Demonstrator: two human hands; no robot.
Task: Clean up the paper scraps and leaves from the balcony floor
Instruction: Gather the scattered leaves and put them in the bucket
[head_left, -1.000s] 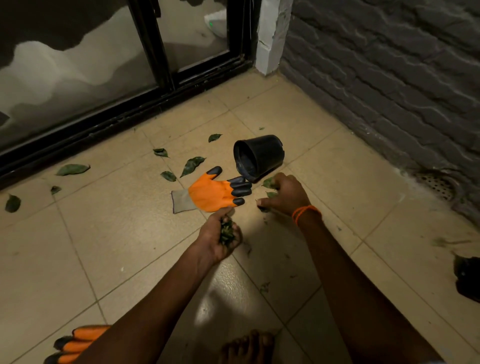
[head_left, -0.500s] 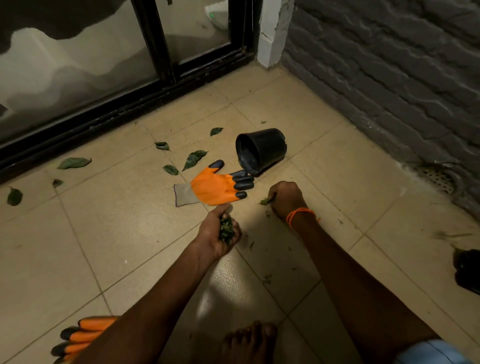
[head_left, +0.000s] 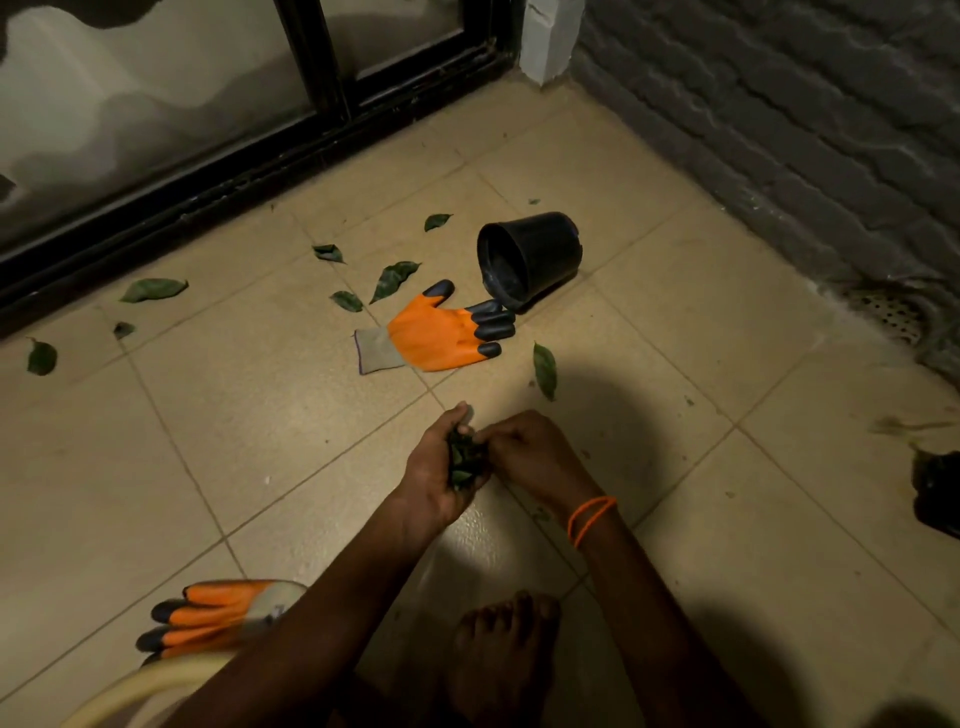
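floor (head_left: 649, 338): glossy tile | pot (head_left: 540, 249): blk plastic | glove (head_left: 436, 335): cloth, rubbery coat | wall (head_left: 805, 104): rough brick

Beige tile floor (head_left: 218, 415) w/ scattered leaves (head_left: 544, 370), tipped black pot (head_left: 530, 257), 2 orange gloves (head_left: 441, 335).

Most of the wad of leaves (head_left: 462, 457) is buried inside my left hand (head_left: 436, 478); only a dark, crumpled strip shows between my palm and fingers, so I cannot count them. The fingertips of my right hand (head_left: 530, 452) are tucked against that wad and hidden. My forearm covers the cuff end of the near glove (head_left: 208, 618). A pale hose (head_left: 145, 686) runs off the bottom edge. A dark object (head_left: 940, 493) at the right edge is cut off and too dim to identify. Small specks (head_left: 689, 400) on the tiles are too tiny to tell apart.
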